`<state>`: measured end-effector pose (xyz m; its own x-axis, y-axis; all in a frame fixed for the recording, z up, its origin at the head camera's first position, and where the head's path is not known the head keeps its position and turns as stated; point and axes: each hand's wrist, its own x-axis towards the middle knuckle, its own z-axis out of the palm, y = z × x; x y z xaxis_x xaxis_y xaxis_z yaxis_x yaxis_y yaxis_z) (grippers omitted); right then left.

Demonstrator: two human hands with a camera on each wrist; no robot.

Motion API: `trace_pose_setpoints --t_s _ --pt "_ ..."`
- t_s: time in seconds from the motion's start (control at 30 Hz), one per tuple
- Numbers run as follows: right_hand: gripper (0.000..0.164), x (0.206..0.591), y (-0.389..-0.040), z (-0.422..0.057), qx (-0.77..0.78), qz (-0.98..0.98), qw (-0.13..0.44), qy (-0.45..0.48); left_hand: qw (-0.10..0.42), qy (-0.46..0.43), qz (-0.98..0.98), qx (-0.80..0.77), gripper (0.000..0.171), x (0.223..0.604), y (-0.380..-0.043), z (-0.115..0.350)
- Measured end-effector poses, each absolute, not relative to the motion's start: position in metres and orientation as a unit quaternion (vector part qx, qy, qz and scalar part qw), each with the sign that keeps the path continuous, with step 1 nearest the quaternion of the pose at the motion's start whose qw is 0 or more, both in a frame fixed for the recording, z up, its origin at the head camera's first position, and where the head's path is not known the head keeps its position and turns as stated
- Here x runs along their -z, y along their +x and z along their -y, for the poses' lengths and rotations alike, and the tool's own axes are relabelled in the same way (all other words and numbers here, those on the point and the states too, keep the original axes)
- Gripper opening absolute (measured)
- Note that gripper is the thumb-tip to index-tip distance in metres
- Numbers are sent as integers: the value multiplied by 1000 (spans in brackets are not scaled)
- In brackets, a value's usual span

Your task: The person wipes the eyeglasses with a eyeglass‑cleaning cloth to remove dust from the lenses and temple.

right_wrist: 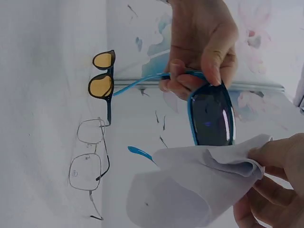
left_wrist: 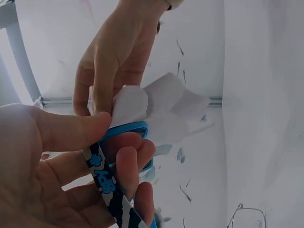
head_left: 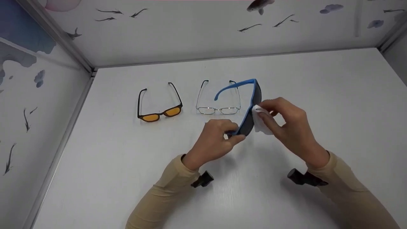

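Currently I'm watching the left hand (head_left: pixel 218 139) gripping blue-framed sunglasses (right_wrist: pixel 211 116) above the desk (head_left: pixel 108 165) | right hand (head_left: pixel 290 124) pinching white cloth (head_left: pixel 262 124) against them | wiping seemingly underway | orange-lensed glasses (head_left: pixel 151 118), wire-rimmed glasses (head_left: pixel 207 110) lying apart, cleaning status unclear

Room for you on the white tabletop (head_left: pixel 337 101) right of your right hand (head_left: pixel 291 125), blue-framed dark-lensed sunglasses (head_left: pixel 246 126) barring the way to your left hand (head_left: pixel 214 140), black-framed orange-lensed glasses (head_left: pixel 161 114) and silver-wire clear-lensed glasses (head_left: pixel 217 110) obstructing ahead, a gap between.

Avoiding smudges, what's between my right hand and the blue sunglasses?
The right wrist view shows a white cloth between your right hand and the sunglasses.
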<state>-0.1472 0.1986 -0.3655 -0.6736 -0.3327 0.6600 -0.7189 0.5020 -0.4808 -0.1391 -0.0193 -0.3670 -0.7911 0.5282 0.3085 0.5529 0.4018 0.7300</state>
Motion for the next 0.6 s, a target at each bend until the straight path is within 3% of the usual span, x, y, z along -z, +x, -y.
trace_pose_setpoints --t_s 0.2,0.3,0.47,0.6 --pt "38 374 -148 -179 -343 814 318 345 42 -304 831 464 6 372 -133 13" --pt "39 378 -146 -177 -350 809 305 361 47 -295 823 484 9 374 -133 13" --pt "18 386 -139 -178 -382 785 258 414 53 -292 809 507 7 379 -135 14" --pt "18 390 -135 -182 -392 774 231 440 69 -303 800 513 9 383 -136 15"
